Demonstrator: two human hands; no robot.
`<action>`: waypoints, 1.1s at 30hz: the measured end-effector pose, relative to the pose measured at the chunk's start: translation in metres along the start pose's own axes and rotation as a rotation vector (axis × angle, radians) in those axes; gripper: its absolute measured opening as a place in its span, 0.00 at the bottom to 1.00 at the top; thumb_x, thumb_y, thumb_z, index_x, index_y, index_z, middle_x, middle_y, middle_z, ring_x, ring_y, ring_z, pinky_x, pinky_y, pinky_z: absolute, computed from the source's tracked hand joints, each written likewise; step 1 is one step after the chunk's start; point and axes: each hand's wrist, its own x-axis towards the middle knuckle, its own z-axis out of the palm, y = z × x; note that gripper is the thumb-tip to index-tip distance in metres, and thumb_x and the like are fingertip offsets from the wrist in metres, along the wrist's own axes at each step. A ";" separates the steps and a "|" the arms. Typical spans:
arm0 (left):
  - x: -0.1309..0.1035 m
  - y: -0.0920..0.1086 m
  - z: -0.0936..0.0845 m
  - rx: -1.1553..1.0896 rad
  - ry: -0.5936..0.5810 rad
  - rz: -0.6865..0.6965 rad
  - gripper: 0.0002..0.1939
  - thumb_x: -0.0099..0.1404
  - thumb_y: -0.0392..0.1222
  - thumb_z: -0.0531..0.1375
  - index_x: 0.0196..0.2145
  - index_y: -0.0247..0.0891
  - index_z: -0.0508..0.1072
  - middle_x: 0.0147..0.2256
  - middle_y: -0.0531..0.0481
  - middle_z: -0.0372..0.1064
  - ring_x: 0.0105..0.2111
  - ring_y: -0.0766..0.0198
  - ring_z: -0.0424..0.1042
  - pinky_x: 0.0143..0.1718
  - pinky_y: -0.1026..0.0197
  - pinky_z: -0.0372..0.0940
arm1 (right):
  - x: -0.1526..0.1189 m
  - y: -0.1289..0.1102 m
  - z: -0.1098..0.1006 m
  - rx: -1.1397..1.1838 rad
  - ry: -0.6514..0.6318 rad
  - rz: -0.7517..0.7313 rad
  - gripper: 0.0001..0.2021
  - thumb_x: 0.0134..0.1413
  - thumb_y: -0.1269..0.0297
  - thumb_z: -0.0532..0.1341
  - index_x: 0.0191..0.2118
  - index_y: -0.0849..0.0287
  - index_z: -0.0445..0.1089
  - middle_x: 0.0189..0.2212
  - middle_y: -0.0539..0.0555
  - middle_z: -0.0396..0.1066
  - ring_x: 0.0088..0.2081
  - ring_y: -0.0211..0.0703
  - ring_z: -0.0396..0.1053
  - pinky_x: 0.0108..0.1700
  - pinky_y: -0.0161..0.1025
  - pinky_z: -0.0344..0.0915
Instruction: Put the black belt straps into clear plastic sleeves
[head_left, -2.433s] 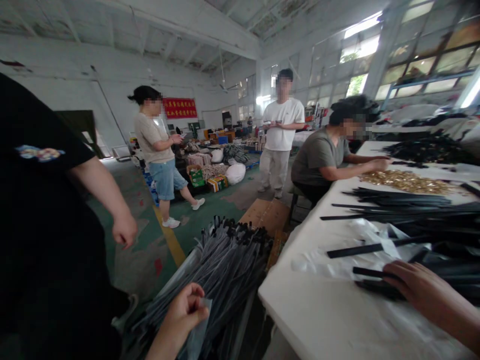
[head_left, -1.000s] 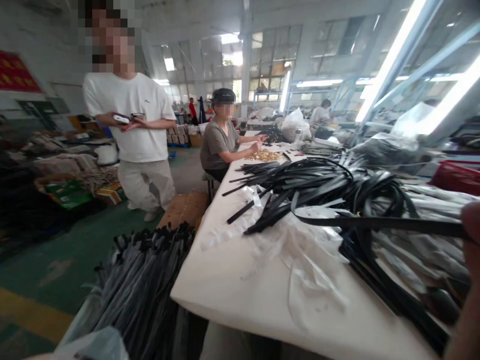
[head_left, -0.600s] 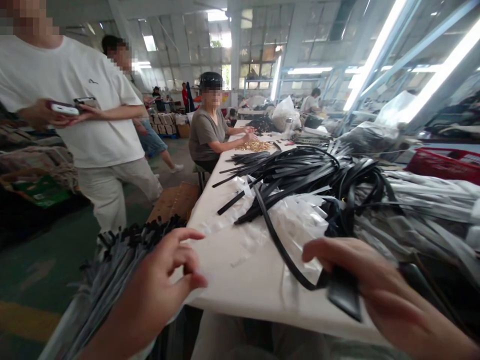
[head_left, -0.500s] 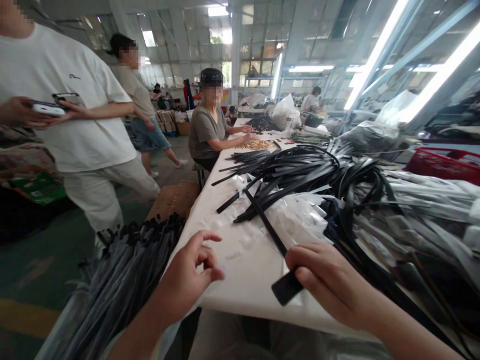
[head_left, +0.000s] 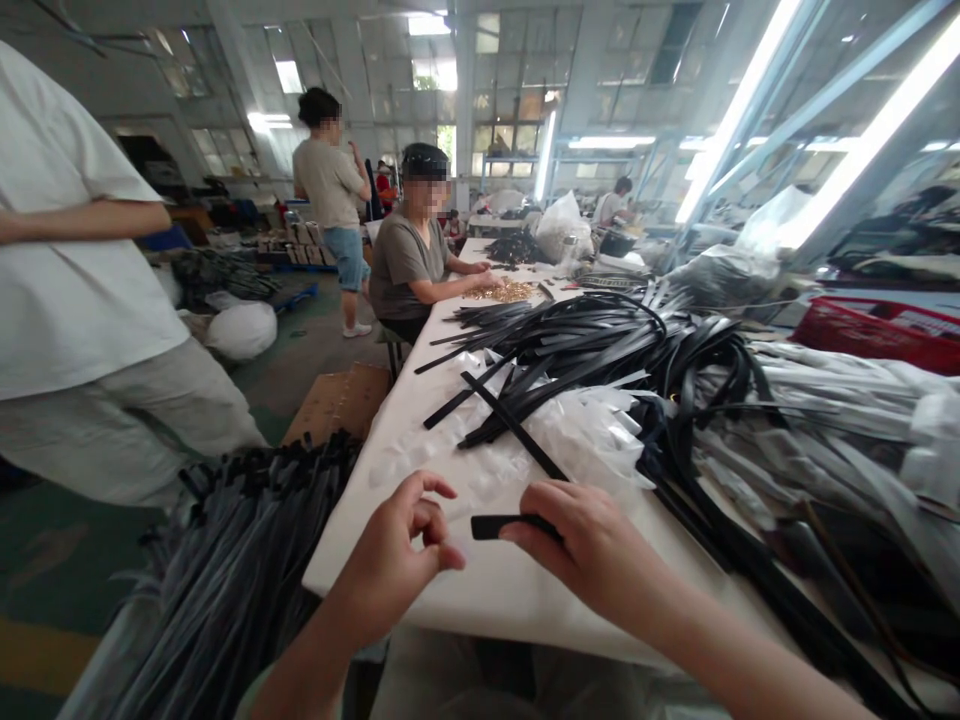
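Note:
My right hand (head_left: 581, 545) is closed on a flat black strap (head_left: 517, 425) near its wide end, which sticks out leftward between thumb and fingers. From there the strap runs up and left over clear plastic bags (head_left: 600, 430). My left hand (head_left: 401, 550) is held over the near edge of the white table (head_left: 450, 590), its fingers curled but apart, holding nothing. A small gap lies between its fingertips and the strap's end. Beyond both hands a large pile of black straps (head_left: 600, 330) covers the table.
Wrapped straps (head_left: 247, 570) stand in a bundle at the lower left, beside a cardboard box (head_left: 337, 400). A seated person (head_left: 409, 260) handles small gold pieces (head_left: 506, 291). Another person (head_left: 82, 280) stands close at left. A red basket (head_left: 870, 330) sits at right.
My right hand has moved left with the strap, whose end now points at my left hand. The near person at left has shifted further left; another person behind now stands upright.

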 end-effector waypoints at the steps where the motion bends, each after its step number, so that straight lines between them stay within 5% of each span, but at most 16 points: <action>1: 0.000 0.000 0.001 -0.004 -0.002 0.002 0.23 0.47 0.29 0.63 0.42 0.39 0.64 0.21 0.62 0.63 0.26 0.66 0.67 0.35 0.65 0.60 | 0.000 -0.001 0.001 0.004 -0.004 -0.005 0.16 0.65 0.54 0.52 0.29 0.58 0.62 0.23 0.48 0.65 0.26 0.37 0.63 0.28 0.35 0.51; 15: 0.001 0.004 0.011 0.067 -0.091 0.003 0.27 0.50 0.33 0.63 0.50 0.40 0.65 0.26 0.57 0.72 0.32 0.62 0.72 0.39 0.62 0.61 | 0.007 0.000 0.000 -0.163 -0.205 -0.077 0.12 0.63 0.60 0.55 0.30 0.60 0.65 0.24 0.49 0.69 0.25 0.36 0.64 0.28 0.37 0.44; 22: 0.003 0.012 0.018 0.041 -0.152 0.009 0.27 0.50 0.31 0.59 0.50 0.37 0.66 0.25 0.57 0.71 0.32 0.62 0.72 0.38 0.64 0.63 | 0.011 0.006 0.026 -0.205 -0.282 -0.154 0.09 0.64 0.66 0.53 0.31 0.60 0.65 0.26 0.51 0.72 0.27 0.39 0.67 0.28 0.38 0.44; 29: 0.005 -0.005 0.008 0.215 -0.171 -0.070 0.31 0.47 0.32 0.59 0.52 0.39 0.66 0.25 0.58 0.74 0.31 0.61 0.72 0.37 0.63 0.61 | -0.002 0.033 0.036 -0.217 -0.227 -0.041 0.14 0.65 0.61 0.51 0.29 0.59 0.64 0.25 0.50 0.72 0.25 0.38 0.68 0.27 0.38 0.44; 33: 0.007 -0.014 0.015 0.242 -0.190 -0.067 0.32 0.45 0.30 0.58 0.51 0.37 0.68 0.25 0.56 0.73 0.31 0.61 0.73 0.36 0.62 0.61 | 0.000 0.029 0.055 -0.263 -0.189 -0.138 0.14 0.67 0.63 0.49 0.32 0.60 0.66 0.26 0.51 0.72 0.26 0.39 0.69 0.27 0.39 0.45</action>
